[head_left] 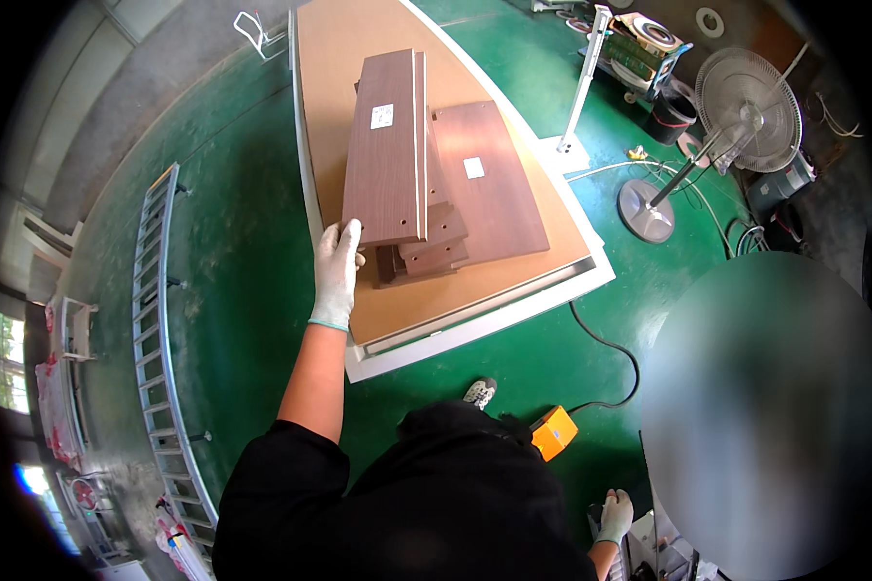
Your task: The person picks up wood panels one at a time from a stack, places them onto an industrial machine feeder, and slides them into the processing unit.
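Note:
My left hand (336, 273), in a pale glove with a green cuff, grips the near left corner of a long brown wood-grain board (386, 155). Its thumb lies over the corner, and the other fingers are partly out of sight by the edge. A white label (382, 116) is stuck on this board, and small holes show near its ends. Under and beside it lie more brown boards, among them a wider labelled panel (499, 184). Low on the right, my gloved right hand (613, 515) is closed beside some equipment; what it holds is hidden.
The boards rest on a tan-topped worktable (397, 308) with a white frame. An orange foot pedal (554, 433) with a black cable sits on the green floor. A pedestal fan (748, 97) stands right, a ladder (155, 339) lies left, and a large blurred round shape (770, 416) fills the lower right.

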### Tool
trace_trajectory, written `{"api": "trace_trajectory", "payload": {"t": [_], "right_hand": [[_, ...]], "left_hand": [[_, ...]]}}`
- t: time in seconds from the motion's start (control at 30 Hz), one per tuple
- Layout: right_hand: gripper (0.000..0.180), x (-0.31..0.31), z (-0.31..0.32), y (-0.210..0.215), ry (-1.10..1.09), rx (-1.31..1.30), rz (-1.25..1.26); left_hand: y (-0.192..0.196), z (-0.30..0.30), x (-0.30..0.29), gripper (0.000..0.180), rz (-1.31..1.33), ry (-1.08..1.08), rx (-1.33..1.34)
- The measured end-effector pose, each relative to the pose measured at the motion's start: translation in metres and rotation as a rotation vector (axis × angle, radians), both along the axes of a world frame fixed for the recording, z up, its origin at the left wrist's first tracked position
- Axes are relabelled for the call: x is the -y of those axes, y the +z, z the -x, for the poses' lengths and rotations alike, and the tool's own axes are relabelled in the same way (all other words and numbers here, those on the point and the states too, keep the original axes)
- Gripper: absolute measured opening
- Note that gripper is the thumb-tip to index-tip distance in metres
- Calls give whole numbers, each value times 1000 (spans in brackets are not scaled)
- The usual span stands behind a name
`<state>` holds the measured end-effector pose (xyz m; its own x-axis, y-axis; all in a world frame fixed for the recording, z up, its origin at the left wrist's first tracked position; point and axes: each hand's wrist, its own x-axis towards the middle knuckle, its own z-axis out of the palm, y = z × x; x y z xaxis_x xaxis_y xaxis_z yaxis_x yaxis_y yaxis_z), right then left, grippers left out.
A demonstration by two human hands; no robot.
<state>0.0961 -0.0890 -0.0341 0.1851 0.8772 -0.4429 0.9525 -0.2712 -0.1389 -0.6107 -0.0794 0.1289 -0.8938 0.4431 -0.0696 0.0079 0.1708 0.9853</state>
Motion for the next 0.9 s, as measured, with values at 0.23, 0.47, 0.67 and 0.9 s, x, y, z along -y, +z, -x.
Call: {"api": "trace_trajectory", "payload": {"t": [0.23,0.47,0.67,0.9], "right_hand": [[42,-15,1,-2,81,-271,-56],[41,-34,66,3,184,-526,-16],[47,-51,140,12,462,-851,73],[57,-76,166,132,328,-1647,328]], "left_hand": [[0,5,7,37,-11,12,176],[-14,-22,58,27,-153,-64,395],[-10,-136,61,28,-275,-422,735],[-11,-333,1,40,-408,-750,595]]}}
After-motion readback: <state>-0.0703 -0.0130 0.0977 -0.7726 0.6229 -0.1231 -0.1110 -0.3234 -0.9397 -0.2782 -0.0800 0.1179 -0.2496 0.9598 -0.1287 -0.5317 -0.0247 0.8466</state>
